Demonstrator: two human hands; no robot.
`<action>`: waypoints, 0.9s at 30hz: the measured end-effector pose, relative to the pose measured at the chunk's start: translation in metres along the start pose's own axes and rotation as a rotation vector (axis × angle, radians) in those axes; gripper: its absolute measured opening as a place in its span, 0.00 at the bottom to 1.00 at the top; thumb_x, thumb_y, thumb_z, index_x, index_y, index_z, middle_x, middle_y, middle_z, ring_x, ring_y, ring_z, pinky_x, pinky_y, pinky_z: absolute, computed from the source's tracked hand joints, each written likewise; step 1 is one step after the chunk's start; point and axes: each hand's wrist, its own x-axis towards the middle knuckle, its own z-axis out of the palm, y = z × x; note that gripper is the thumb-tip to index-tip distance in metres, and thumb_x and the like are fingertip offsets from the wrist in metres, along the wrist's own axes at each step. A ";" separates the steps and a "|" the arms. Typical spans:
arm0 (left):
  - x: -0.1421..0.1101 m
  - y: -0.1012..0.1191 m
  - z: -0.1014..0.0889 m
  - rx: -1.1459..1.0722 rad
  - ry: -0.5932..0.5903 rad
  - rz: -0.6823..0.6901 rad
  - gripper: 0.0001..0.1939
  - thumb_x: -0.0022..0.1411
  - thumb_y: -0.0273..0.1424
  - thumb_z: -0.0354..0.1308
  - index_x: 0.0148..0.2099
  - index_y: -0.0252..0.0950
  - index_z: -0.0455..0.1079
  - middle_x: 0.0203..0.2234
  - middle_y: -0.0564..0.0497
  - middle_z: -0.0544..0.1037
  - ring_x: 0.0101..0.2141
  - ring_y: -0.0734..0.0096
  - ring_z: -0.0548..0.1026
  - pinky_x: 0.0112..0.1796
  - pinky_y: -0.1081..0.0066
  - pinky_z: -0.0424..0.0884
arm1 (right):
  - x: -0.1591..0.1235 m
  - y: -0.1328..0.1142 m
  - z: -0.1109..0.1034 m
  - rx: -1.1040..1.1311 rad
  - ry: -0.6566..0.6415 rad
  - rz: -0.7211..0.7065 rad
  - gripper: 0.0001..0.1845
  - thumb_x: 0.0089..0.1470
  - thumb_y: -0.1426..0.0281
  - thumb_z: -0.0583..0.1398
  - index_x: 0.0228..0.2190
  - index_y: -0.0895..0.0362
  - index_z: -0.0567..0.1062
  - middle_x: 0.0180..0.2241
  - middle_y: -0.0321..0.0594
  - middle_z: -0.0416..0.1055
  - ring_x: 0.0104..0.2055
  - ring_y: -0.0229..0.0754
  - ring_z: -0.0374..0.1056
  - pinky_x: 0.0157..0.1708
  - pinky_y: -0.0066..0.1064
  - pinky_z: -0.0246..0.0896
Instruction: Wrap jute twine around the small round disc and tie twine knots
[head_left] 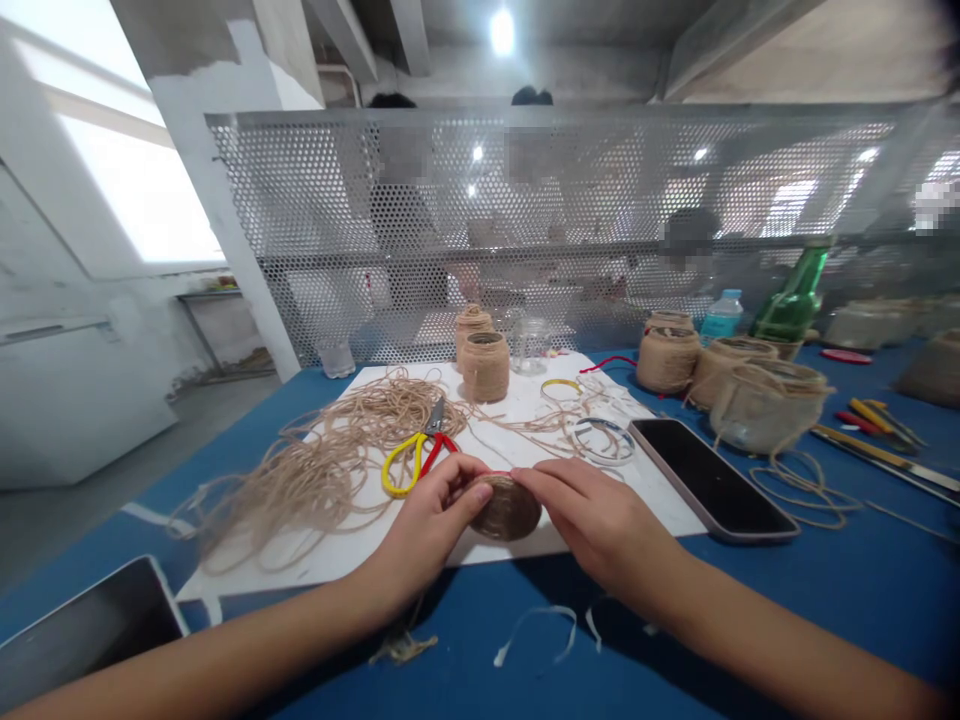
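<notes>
From the head view, we look straight down our arms, and here is the round brown piece [507, 514], caught right between our two hands just above the near edge of the white sheet [671, 500]. Our left hand [444, 508] has it pinched: thumb laid across its upper left, fingers curled in behind that same side. Over on the other side, our right hand [596, 505] holds its fingers close together, tips meeting the upper right rim; its thumb is hidden, so we cannot tell whether it pinches too. A thin red edge shows along the top, between the two sets of fingertips, while the lower curve stays free of both hands. Just beyond our left hand we have the yellow-and-red scissors [433, 428], with the loose twine [300, 480] heaped to their left. Farther back, we spot a twine-wrapped jar [486, 370] standing upright.
</notes>
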 end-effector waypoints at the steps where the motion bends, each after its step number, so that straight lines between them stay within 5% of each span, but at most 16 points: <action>1: 0.000 -0.001 0.000 -0.020 -0.009 -0.006 0.10 0.56 0.36 0.55 0.35 0.34 0.64 0.28 0.53 0.69 0.31 0.71 0.68 0.34 0.73 0.63 | 0.000 0.000 0.000 0.008 0.003 -0.001 0.20 0.54 0.80 0.48 0.47 0.59 0.67 0.39 0.47 0.70 0.40 0.43 0.66 0.37 0.35 0.66; 15: 0.001 -0.009 -0.001 -0.207 -0.011 -0.021 0.11 0.57 0.36 0.55 0.37 0.34 0.64 0.28 0.52 0.70 0.29 0.74 0.68 0.32 0.74 0.64 | -0.002 -0.004 0.008 0.075 -0.015 0.073 0.21 0.58 0.74 0.47 0.53 0.60 0.59 0.42 0.49 0.71 0.43 0.45 0.67 0.40 0.40 0.66; 22: 0.001 -0.007 -0.001 -0.248 -0.018 -0.033 0.10 0.57 0.36 0.55 0.37 0.34 0.63 0.29 0.52 0.71 0.30 0.74 0.69 0.34 0.73 0.65 | 0.001 -0.007 0.006 0.341 -0.059 0.247 0.19 0.57 0.71 0.50 0.51 0.58 0.62 0.47 0.46 0.69 0.47 0.44 0.66 0.45 0.38 0.63; 27: 0.001 -0.009 -0.001 -0.316 -0.043 -0.014 0.09 0.58 0.34 0.55 0.38 0.34 0.63 0.31 0.51 0.72 0.32 0.73 0.69 0.36 0.72 0.65 | 0.006 -0.010 0.000 0.514 -0.126 0.338 0.17 0.57 0.71 0.50 0.49 0.54 0.64 0.40 0.41 0.72 0.44 0.42 0.67 0.43 0.35 0.63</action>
